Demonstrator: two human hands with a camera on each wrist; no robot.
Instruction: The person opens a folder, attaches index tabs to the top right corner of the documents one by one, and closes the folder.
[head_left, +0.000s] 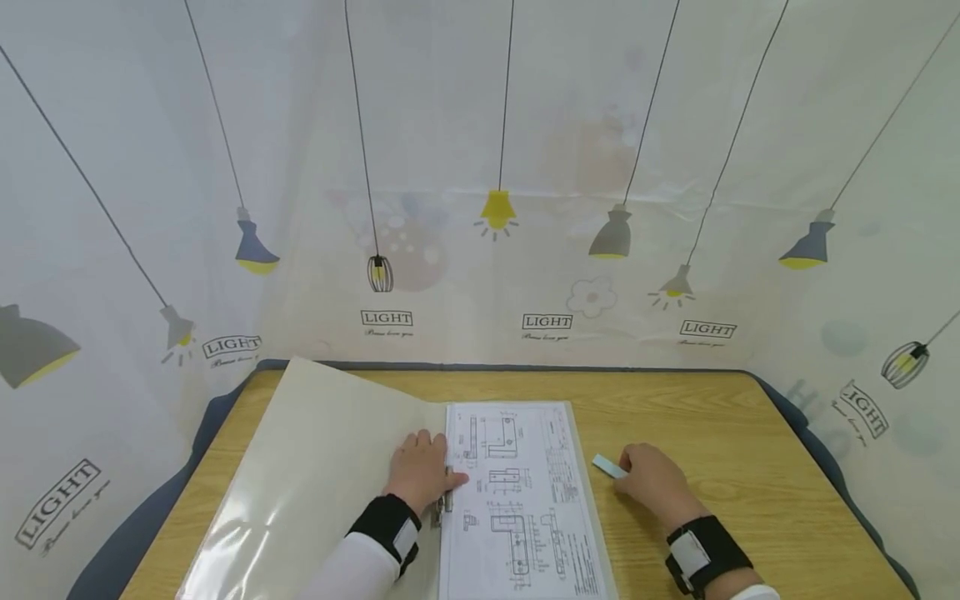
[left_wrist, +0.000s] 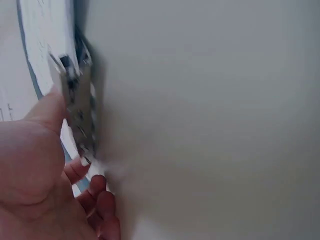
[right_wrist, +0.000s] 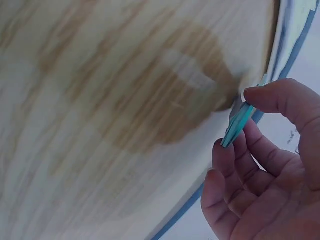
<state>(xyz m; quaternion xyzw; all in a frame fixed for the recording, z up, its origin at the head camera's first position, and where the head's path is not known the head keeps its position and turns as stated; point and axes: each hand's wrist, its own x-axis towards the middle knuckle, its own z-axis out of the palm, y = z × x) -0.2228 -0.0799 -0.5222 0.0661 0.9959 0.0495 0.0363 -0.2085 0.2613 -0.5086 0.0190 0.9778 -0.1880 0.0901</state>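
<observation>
An opened folder point(head_left: 322, 450) lies on the table, its pale cover turned to the left. On its right side sits a stack of drawing sheets point(head_left: 540, 542) in clear sleeves. My left hand point(head_left: 420, 471) rests over the spine, the thumb touching the sheet's inner edge beside a metal clip point(left_wrist: 77, 110); its other fingers lie loosely bent against the cover side. To the right of the sheets, my right hand point(head_left: 660, 483) pinches a small light-blue strip point(head_left: 609, 467) between thumb and fingers. Thin layers show along the edge of this strip point(right_wrist: 239, 122), like a pad of sticky notes.
The wood-grain table point(head_left: 750, 467) has a dark padded rim point(head_left: 806, 442). Behind and at both sides hangs a pale curtain point(head_left: 465, 125) printed with lamps. A black band with a white patch point(head_left: 705, 554) wraps each wrist.
</observation>
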